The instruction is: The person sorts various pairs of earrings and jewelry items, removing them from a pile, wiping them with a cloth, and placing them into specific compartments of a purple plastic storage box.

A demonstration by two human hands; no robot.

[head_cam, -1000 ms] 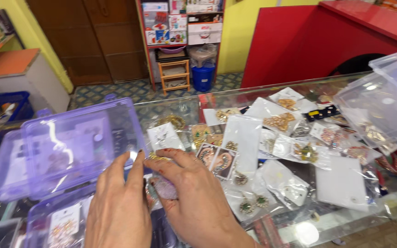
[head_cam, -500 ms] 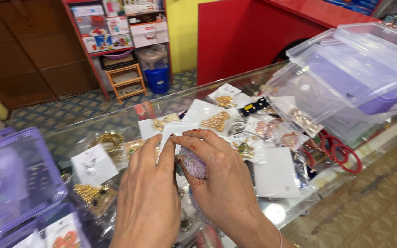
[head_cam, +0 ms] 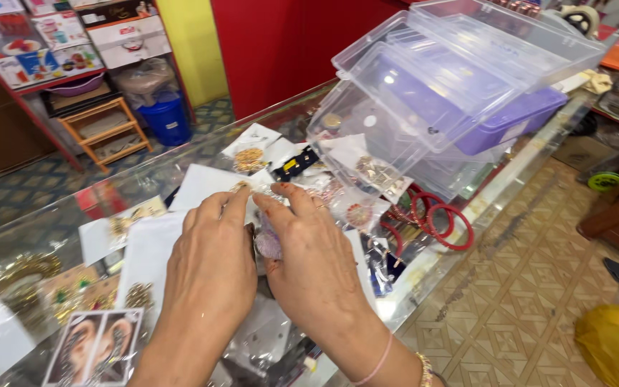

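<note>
Head view: I see left hand (head_cam: pixel 205 269) and right hand (head_cam: pixel 309 261) together, pinching one small clear jewellery packet (head_cam: pixel 268 240) above the glass counter (head_cam: pixel 59 229), steadying it for handling.

Glossy clear plastic boxes (head_cam: pixel 431 93), shiny glass counter (head_cam: pixel 51 229), smooth red bangles (head_cam: pixel 431 218), matt white paper cards (head_cam: pixel 148 251)

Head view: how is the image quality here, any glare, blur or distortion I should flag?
Head view: bright, even indoor light; glare spots on the glass counter edge and on the clear plastic boxes. The left hand and right hand are fairly sharp, as is the small packet between them. Straight lines bow slightly toward the frame edges, wide-angle style.
</note>
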